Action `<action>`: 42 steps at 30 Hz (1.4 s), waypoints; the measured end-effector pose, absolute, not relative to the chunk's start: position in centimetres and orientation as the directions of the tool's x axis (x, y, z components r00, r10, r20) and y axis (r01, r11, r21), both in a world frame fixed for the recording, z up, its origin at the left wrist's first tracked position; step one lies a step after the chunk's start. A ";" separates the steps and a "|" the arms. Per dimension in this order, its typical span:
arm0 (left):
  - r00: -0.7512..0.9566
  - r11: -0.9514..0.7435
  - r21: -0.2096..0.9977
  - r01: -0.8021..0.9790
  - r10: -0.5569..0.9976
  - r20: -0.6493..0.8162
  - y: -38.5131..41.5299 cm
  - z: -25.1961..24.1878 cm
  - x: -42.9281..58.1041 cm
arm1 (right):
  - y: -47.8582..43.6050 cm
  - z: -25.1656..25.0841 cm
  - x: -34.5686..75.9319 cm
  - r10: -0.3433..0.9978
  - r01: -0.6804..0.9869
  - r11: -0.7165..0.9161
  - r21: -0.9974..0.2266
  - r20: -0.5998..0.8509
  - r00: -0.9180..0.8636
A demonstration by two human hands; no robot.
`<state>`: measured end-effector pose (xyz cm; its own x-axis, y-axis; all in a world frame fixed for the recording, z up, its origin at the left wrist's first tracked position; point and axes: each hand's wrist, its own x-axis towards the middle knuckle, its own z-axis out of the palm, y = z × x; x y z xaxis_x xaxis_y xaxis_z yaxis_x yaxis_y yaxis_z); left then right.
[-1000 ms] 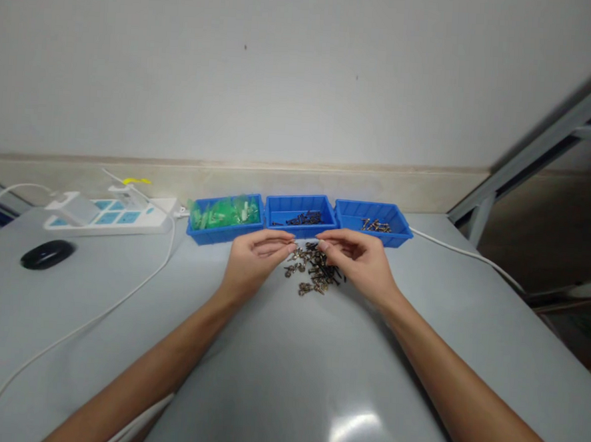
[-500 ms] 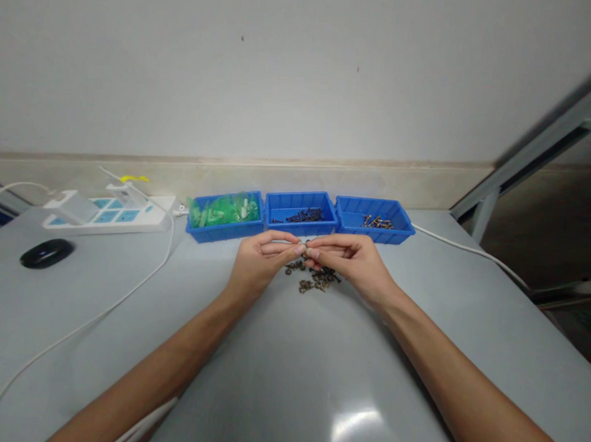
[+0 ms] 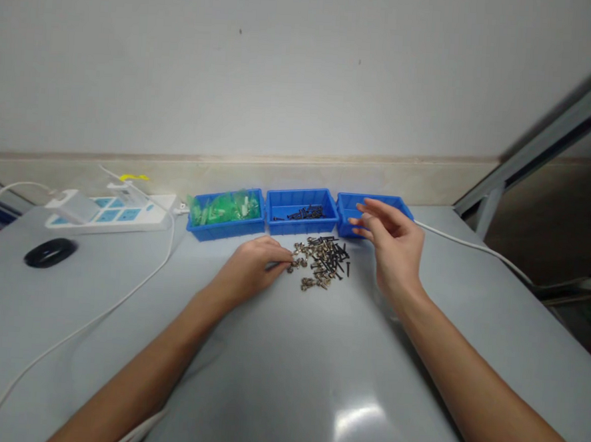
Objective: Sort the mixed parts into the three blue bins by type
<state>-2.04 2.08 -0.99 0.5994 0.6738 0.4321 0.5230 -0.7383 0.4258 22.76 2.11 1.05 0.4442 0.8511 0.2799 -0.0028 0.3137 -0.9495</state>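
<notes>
A mixed pile of screws (image 3: pixel 326 257), brassy and black, lies on the table in front of the blue bins. My left hand (image 3: pixel 252 266) is at the pile's left edge, thumb and fingertips pinched on a small brassy screw (image 3: pixel 291 267). My right hand (image 3: pixel 391 243) hovers in front of and partly over the right blue bin (image 3: pixel 344 214), its fingers apart and nothing visible in them. That hand hides most of the bin's inside. Dark screws (image 3: pixel 307 212) lie in the middle blue bin (image 3: pixel 299 228).
A left blue bin (image 3: pixel 227 231) holds a green plastic bag (image 3: pixel 226 207) with pale pieces. Further left are a white power strip (image 3: pixel 140 217) with plugs and a black mouse (image 3: pixel 49 252). White cable (image 3: pixel 94 322) crosses the grey table; a wall rises behind the bins.
My hands were together above the pile and have parted. The right moved right to the right bin with its fingers spread; the left came down to the pile's left edge.
</notes>
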 end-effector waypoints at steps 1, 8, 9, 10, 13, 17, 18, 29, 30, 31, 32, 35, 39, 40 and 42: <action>0.603 -0.739 0.423 0.525 0.673 0.427 2.0 -1.0 -2.0 | 2.0 1.1 22.7 0.860 0.020 0.315 -0.949 0.294 0.417; 0.636 -0.751 0.403 0.524 0.659 0.402 1.8 -0.8 -1.5 | 1.5 1.3 22.0 0.894 0.076 0.315 -0.946 0.323 0.310; 0.638 -0.755 0.392 0.525 0.654 0.406 1.8 -0.9 -1.4 | 1.5 1.4 22.0 0.896 0.087 0.313 -0.946 0.325 0.302; 0.636 -0.758 0.385 0.526 0.652 0.413 1.8 -0.9 -1.4 | 1.4 1.4 21.9 0.898 0.094 0.311 -0.946 0.325 0.297; 0.628 -0.769 0.378 0.516 0.640 0.444 1.8 -1.1 -1.3 | 1.4 1.5 21.8 0.904 0.074 0.302 -0.950 0.310 0.294; 0.637 -0.783 0.395 0.481 0.622 0.457 1.8 -1.1 -1.3 | 1.3 1.6 21.6 0.908 0.050 0.298 -0.953 0.299 0.293; 0.645 -0.783 0.395 0.480 0.620 0.446 1.8 -1.1 -1.3 | 1.3 1.6 21.6 0.909 0.055 0.298 -0.953 0.301 0.290; 0.563 -0.740 0.374 0.559 0.671 0.483 1.9 -1.6 -1.3 | 1.3 1.5 21.6 0.913 0.088 0.310 -0.947 0.322 0.251; 0.547 -0.731 0.390 0.560 0.680 0.489 1.9 -1.6 -1.3 | 1.2 1.5 21.6 0.915 0.089 0.308 -0.947 0.320 0.246; 0.535 -0.724 0.402 0.560 0.687 0.492 1.9 -1.7 -1.3 | 1.2 1.4 21.6 0.918 0.085 0.304 -0.949 0.316 0.241; 0.530 -0.721 0.409 0.559 0.690 0.493 1.9 -1.7 -1.3 | 1.2 1.4 21.6 0.921 0.079 0.301 -0.950 0.311 0.237; 0.501 -0.723 0.410 0.557 0.686 0.528 1.9 -1.6 -1.2 | 1.2 1.4 21.5 0.929 0.053 0.287 -0.956 0.291 0.227; 0.357 -0.638 0.596 0.488 0.769 0.530 1.7 -1.0 -0.8 | 1.2 1.4 21.4 0.940 0.046 0.271 -0.962 0.275 0.201; 0.309 -0.581 0.691 0.431 0.814 0.492 1.6 -0.8 -0.6 | 1.1 1.5 21.4 0.947 0.049 0.263 -0.964 0.267 0.177; 0.227 -0.421 0.860 0.288 0.903 0.366 1.4 -0.5 -0.1 | 1.0 1.6 21.3 0.962 0.053 0.244 -0.968 0.248 0.109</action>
